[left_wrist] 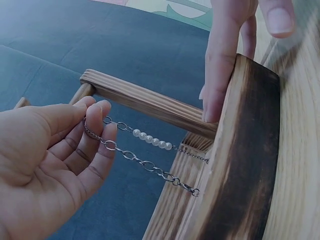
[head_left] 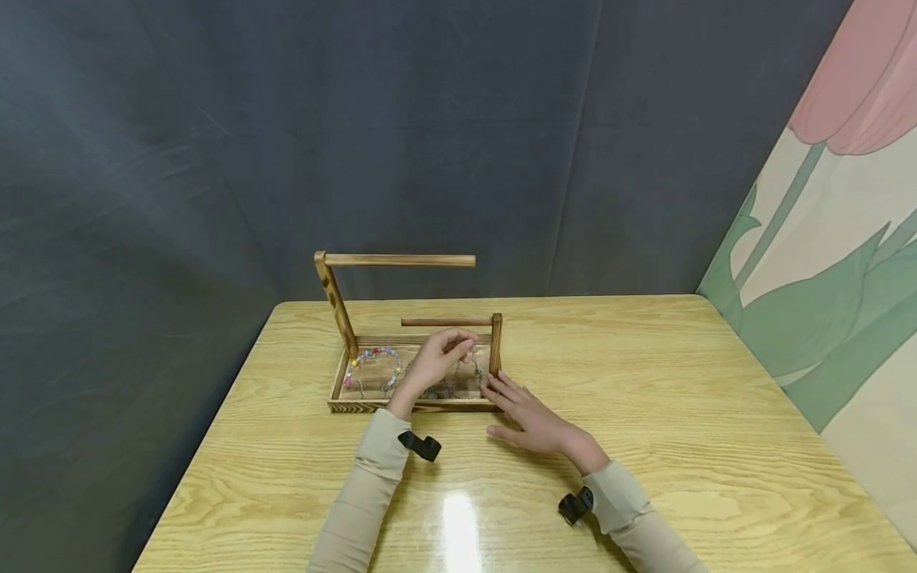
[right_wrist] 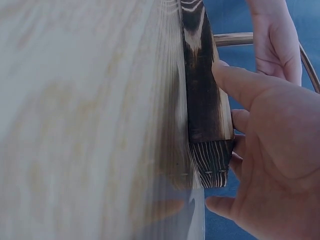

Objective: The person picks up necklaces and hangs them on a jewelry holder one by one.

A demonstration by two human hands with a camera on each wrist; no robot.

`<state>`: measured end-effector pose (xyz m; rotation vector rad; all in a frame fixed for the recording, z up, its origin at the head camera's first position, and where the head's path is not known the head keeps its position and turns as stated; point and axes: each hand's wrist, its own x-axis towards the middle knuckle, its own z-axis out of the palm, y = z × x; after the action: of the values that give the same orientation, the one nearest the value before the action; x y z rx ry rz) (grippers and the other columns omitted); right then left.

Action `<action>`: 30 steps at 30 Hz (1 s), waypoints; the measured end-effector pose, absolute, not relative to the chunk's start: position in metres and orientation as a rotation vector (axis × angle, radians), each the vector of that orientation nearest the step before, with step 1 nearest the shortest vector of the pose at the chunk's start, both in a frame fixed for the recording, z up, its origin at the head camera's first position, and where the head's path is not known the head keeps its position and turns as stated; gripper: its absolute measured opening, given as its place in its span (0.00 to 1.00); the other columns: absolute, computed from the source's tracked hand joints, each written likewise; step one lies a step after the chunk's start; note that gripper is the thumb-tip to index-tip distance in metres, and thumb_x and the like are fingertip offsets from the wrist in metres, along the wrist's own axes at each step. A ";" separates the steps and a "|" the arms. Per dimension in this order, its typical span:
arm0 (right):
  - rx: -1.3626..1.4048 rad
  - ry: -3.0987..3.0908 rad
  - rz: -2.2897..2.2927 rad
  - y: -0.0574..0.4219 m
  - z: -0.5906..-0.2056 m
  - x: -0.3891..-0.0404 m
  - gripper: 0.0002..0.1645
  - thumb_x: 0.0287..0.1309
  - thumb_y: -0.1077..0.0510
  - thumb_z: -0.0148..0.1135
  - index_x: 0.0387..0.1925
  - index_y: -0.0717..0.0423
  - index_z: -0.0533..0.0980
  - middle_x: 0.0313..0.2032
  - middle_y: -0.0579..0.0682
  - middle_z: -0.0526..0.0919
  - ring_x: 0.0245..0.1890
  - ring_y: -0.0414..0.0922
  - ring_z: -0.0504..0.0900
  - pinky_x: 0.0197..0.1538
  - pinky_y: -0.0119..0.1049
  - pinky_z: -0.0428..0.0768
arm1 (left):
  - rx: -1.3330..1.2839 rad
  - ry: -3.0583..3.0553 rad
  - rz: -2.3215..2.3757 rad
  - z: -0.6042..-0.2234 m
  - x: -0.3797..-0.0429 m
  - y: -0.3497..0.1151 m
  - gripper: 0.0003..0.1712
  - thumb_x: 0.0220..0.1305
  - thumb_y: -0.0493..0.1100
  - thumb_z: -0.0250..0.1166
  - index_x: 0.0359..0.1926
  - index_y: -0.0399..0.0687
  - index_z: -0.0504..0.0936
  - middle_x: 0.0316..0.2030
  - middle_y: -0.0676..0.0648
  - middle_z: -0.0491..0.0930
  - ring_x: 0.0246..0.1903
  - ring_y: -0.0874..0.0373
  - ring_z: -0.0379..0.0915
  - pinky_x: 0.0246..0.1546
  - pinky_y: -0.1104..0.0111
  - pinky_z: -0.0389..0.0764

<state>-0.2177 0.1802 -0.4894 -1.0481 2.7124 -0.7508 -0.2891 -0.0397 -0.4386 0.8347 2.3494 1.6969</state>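
Observation:
Above the right part of a wooden tray (head_left: pixel 374 407), my left hand (head_left: pixel 432 362) pinches a silver chain bracelet or necklace (left_wrist: pixel 131 155) between thumb and fingertips. The chain hangs in a loop, with a row of white pearls (left_wrist: pixel 152 140) along one strand; its lower ends reach the tray. My right hand (head_left: pixel 533 420) is at the tray's front right corner, fingers spread and fairly straight, fingertips touching the tray wall. A multicoloured bead string (head_left: pixel 389 350) lies curved in the tray's left part. More thin chains (head_left: pixel 450 390) lie near the left hand, partly hidden by it.
On the tray's left stands a tall post (head_left: pixel 335 306) with a horizontal rod (head_left: pixel 401 260). A shorter post (head_left: pixel 496 342) on the right carries a lower rod (head_left: pixel 444 321). A dark curtain (head_left: pixel 444 143) hangs behind the wooden table (head_left: pixel 645 382).

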 end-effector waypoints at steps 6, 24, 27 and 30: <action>-1.047 2.719 -0.738 0.181 -0.490 -0.218 0.41 0.65 0.42 0.49 0.71 0.56 0.48 0.72 0.57 0.42 0.72 0.56 0.36 0.65 0.65 0.47 | 0.831 2.346 1.717 -0.447 -0.294 -0.038 0.18 0.70 0.46 0.51 0.54 0.40 0.75 0.46 0.33 0.77 0.39 0.44 0.76 0.43 0.45 0.75; -1.047 2.726 -0.719 0.181 -0.491 -0.218 0.41 0.66 0.43 0.49 0.71 0.56 0.48 0.72 0.56 0.42 0.72 0.55 0.35 0.65 0.65 0.49 | 0.854 2.434 1.731 -0.431 -0.287 -0.037 0.20 0.68 0.52 0.52 0.52 0.47 0.77 0.44 0.41 0.79 0.39 0.44 0.76 0.38 0.51 0.77; -1.049 2.726 -0.720 0.181 -0.490 -0.217 0.41 0.65 0.44 0.50 0.71 0.56 0.48 0.72 0.57 0.42 0.72 0.56 0.36 0.65 0.65 0.49 | 0.859 2.431 1.735 -0.426 -0.286 -0.037 0.20 0.69 0.51 0.52 0.54 0.45 0.77 0.46 0.41 0.79 0.40 0.44 0.77 0.40 0.53 0.78; -1.046 2.722 -0.721 0.180 -0.488 -0.216 0.41 0.65 0.43 0.50 0.71 0.56 0.48 0.72 0.57 0.42 0.72 0.56 0.36 0.65 0.65 0.48 | 0.886 2.408 1.747 -0.414 -0.280 -0.038 0.19 0.70 0.46 0.51 0.54 0.41 0.76 0.48 0.38 0.78 0.41 0.42 0.77 0.42 0.57 0.80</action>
<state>-0.2163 0.1799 -0.4880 -1.0459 2.7218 -0.7210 -0.2802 -0.0378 -0.4142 0.8863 2.4083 1.7471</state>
